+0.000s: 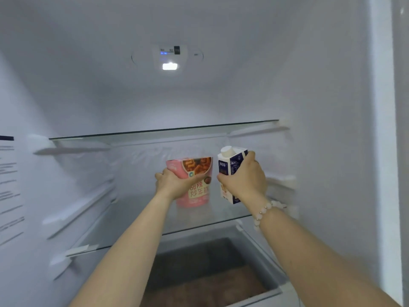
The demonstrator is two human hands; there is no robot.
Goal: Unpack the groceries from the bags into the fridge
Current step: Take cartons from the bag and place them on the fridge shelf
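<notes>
Cup of spicy rice cakes (198,192), pink and paper-walled, sits in the left hand (177,182), whose fingers wrap its middle, low over the middle glass shelf (132,218) toward the back edge. Whether its base touches the glass I cannot tell. It looks light, with walls that would dent, so a hold near the stiffer rim suits. Just beside it the right hand (247,178) clasps a milk carton (231,166) round its body; the carton is likely heavier, stiff-cornered and perhaps slick. An upper glass shelf (163,130) runs above and a crisper drawer (210,273) lies below.

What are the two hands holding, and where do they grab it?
The left hand grips the pink cup round its middle. The right hand grips the carton round its middle.
</notes>
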